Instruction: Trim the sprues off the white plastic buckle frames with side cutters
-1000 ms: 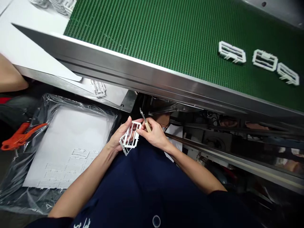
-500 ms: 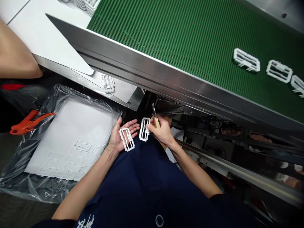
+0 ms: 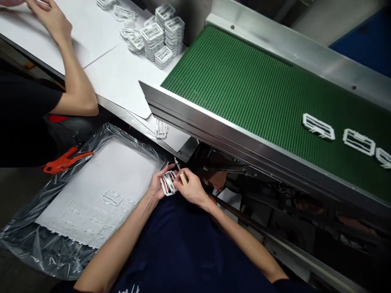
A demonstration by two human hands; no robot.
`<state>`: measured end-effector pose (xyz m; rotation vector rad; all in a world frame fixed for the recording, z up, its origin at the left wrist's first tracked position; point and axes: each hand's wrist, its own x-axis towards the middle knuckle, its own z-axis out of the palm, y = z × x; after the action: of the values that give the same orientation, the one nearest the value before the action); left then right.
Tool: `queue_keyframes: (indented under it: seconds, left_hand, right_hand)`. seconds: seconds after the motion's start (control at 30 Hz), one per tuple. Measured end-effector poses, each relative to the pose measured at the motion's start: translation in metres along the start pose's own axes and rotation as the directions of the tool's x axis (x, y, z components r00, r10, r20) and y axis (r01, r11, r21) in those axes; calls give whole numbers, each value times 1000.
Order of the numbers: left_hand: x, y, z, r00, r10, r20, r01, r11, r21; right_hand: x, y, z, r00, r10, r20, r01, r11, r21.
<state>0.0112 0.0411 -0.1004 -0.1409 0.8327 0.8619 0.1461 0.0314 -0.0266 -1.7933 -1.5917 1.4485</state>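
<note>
Two white plastic frames (image 3: 168, 183) lie together, overlapping, in my left hand (image 3: 157, 185), its fingers curled behind them. My right hand (image 3: 192, 188) grips a small knife (image 3: 183, 177) with a pale handle, the slim metal end pointing up and away from me. The thumb and fingertips of this hand also touch the right edge of the frames. Both hands are close together in front of my dark blue top. How the left fingers sit under the frames is partly hidden.
A green conveyor belt (image 3: 244, 85) carries several white frames (image 3: 319, 126). Stacked frames (image 3: 152, 38) stand on the white-covered table (image 3: 119, 81). At left, a plastic-lined box (image 3: 100, 162) holds flat frames; orange cutters (image 3: 62, 162) hang at its edge. A co-worker's arm (image 3: 76, 85) rests over the table.
My hands have come together, and the frame from the right hand now lies against the one in the left. The view has shifted, showing more of the table, the stacks and the co-worker.
</note>
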Motion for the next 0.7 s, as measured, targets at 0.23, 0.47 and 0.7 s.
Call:
queue_keyframes:
  seconds: [0.23,0.47,0.7]
  left_hand:
    - [36,71,7,997,60,49,-65,993,103]
    - [52,98,15,994,78,-76,-61,977,207]
    - [-6,6,2,991,21,-136,39,905,424]
  right_hand:
    - [-12,16,-28,989,113,-101,-105,991,77]
    - [-18,26,-26,984,146,-101,-135,984,114]
    - [-16,32,-26,983,130,-133,-114,986,122]
